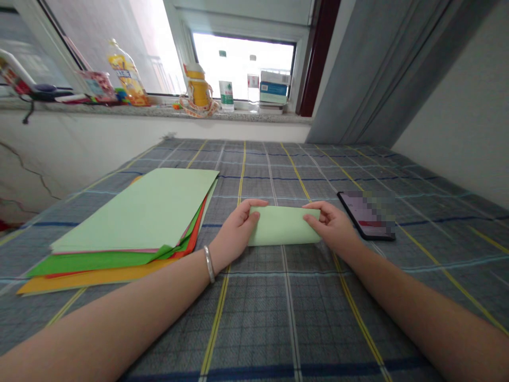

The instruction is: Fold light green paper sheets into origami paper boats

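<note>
— Checked grey-blue bedcover (254, 323) under everything, a window along the top of the frame. What's on the sill?

— Upper left, a yellow plastic bottle (127, 74). Toward the middle, a yellow flask (198, 87) with a tape measure (199, 109) looped around its base, then 2 water bottles (226, 87) and a stack of boxes (274, 87) at the right end of the window.

— And the hands?

— Lower centre, one at each end of a pale green paper strip (283, 226) lying on the cover. The left hand (234, 228), a bracelet (209, 263) at its wrist, has its fingers (254, 214) pressed together and curled over the strip's left end, pinching it. The right hand (330, 225) pinches the other end, its fingers (312, 217) bunched the same way.

— How much of the paper has been worked?

— Only that 1 piece looks folded into a band, though I can't tell how many layers it has. Just left of it, a stack of coloured paper sheets (135, 209) lies flat, pale green on top, with no folds showing.

— Anything to the right?

— A smartphone (368, 215), its screen pixelated, just beyond the right hand.
</note>
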Motion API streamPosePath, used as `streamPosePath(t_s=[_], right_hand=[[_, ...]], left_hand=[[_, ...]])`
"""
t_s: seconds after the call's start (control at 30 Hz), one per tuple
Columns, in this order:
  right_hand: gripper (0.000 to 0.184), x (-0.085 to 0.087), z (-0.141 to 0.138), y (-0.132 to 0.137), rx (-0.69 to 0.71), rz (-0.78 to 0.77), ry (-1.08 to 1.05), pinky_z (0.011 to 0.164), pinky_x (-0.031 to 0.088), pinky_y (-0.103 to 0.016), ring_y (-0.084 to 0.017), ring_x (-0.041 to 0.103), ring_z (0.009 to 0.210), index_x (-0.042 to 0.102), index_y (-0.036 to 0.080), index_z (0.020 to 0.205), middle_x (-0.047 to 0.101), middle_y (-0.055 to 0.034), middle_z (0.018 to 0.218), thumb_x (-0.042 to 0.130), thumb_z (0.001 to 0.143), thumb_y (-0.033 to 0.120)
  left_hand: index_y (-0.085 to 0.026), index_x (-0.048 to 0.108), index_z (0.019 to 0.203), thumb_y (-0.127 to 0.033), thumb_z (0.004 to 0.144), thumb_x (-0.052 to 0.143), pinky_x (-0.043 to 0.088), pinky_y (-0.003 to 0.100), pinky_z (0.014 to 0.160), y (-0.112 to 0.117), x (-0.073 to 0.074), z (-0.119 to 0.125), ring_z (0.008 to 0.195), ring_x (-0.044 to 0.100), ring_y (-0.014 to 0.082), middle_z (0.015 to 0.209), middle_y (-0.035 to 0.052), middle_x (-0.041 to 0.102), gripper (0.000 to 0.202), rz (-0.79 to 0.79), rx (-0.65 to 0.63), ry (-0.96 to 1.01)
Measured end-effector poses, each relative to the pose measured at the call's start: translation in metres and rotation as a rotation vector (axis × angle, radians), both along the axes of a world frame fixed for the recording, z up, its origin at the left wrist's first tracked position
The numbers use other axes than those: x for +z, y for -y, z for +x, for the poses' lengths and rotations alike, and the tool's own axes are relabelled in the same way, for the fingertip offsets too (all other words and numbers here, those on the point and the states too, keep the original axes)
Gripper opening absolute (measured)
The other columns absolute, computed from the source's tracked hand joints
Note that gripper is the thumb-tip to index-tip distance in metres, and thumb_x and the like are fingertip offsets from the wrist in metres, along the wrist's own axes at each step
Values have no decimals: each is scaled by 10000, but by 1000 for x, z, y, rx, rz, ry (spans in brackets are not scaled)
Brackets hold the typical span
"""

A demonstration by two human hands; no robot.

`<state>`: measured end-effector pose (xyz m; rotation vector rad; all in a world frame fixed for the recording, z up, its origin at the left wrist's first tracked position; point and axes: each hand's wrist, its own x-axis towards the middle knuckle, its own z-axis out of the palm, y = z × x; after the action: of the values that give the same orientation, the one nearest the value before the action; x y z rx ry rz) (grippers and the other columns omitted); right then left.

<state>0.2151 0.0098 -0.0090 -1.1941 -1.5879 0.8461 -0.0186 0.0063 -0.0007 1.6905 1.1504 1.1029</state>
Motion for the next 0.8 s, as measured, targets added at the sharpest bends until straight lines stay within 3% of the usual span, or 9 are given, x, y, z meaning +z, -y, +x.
streamPosePath(t_s=[0.13,0.2,0.3,0.47,0.6,0.73,0.8], right_hand=[[251,-4,1,-6,-17,-27,-109,569,462,-272,-159,619,656,625,204,937,680,-25,779,667,739,353],[277,-5,2,-9,-25,1,-81,544,439,-267,-149,592,617,647,211,978,652,-7,723,665,743,356],[307,-6,4,-13,-46,30,-10,493,392,-258,-129,523,532,672,219,1010,585,23,623,660,747,376],[293,-6,4,-22,-87,31,33,496,389,-253,-124,514,531,684,210,982,561,29,600,649,739,371],[279,-8,3,-30,-89,-47,-99,582,453,-271,-147,602,636,678,185,909,660,-16,720,676,685,351],[295,-7,3,-31,-87,-100,-192,592,468,-278,-156,625,650,679,183,912,705,-39,769,676,677,363],[302,-5,4,-29,-95,-93,-181,576,470,-280,-161,631,650,680,186,932,716,-46,797,655,701,379]], left_hand=[[-205,645,1097,-287,880,470,468,290,745,-6,5,-3,824,586,168,952,19,672,290,94,85,-132],[-209,688,1050,-283,872,489,459,304,844,-11,5,-6,935,602,185,1021,20,694,277,127,110,-158],[-217,715,1023,-302,860,517,457,313,874,-17,4,-8,936,620,190,1014,20,713,270,138,127,-186],[-201,718,1024,-292,847,523,472,307,799,-25,3,-8,872,630,185,970,32,722,279,110,168,-223],[-172,707,1042,-296,833,530,461,273,639,-25,4,-4,721,617,163,873,38,724,301,26,172,-237],[-161,696,1056,-330,841,530,474,257,630,-24,5,-2,747,631,160,922,46,727,320,13,175,-172],[-164,683,1080,-335,867,494,493,257,641,-25,4,-2,772,647,164,950,45,729,333,38,160,-237]])
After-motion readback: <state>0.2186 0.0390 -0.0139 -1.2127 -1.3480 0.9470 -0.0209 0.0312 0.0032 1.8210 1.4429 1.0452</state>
